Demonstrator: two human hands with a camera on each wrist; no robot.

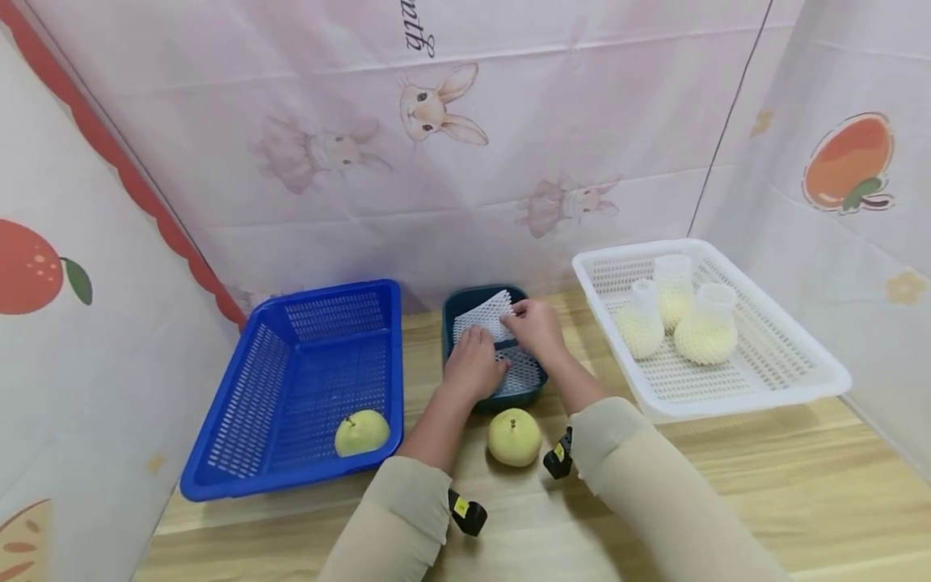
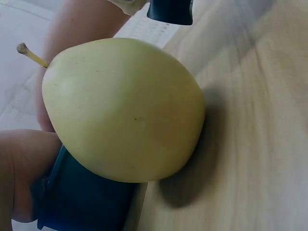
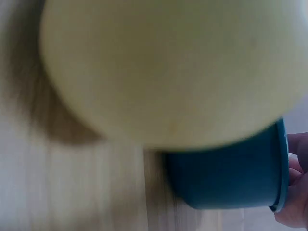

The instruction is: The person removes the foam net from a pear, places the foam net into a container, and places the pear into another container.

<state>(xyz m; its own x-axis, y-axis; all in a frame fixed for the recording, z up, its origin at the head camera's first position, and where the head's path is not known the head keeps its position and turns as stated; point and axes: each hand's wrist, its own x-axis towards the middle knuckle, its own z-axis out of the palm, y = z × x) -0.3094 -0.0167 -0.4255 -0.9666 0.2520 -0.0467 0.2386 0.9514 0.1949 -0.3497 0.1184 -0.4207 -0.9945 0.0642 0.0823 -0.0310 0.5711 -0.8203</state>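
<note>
A dark teal box (image 1: 457, 305) with a divider holds white foam net sleeves. One foam net (image 1: 483, 317) stands up in its far part, and another foam net (image 1: 520, 372) lies in the near part. My right hand (image 1: 537, 327) pinches the right edge of the raised net. My left hand (image 1: 474, 365) rests its fingers on that net's lower left, the thumb spread away to the right. A yellow-green pear (image 1: 514, 437) sits on the table between my forearms. The same pear (image 2: 125, 110) fills much of the left wrist view and hides most of the hands there.
On the left stands a blue basket (image 1: 291, 477) with one pear (image 1: 362, 432) in its near corner. To the right, a white basket (image 1: 785, 396) holds three pears in foam nets (image 1: 705, 335). Printed cloth walls (image 1: 465, 186) enclose the wooden table (image 1: 800, 477).
</note>
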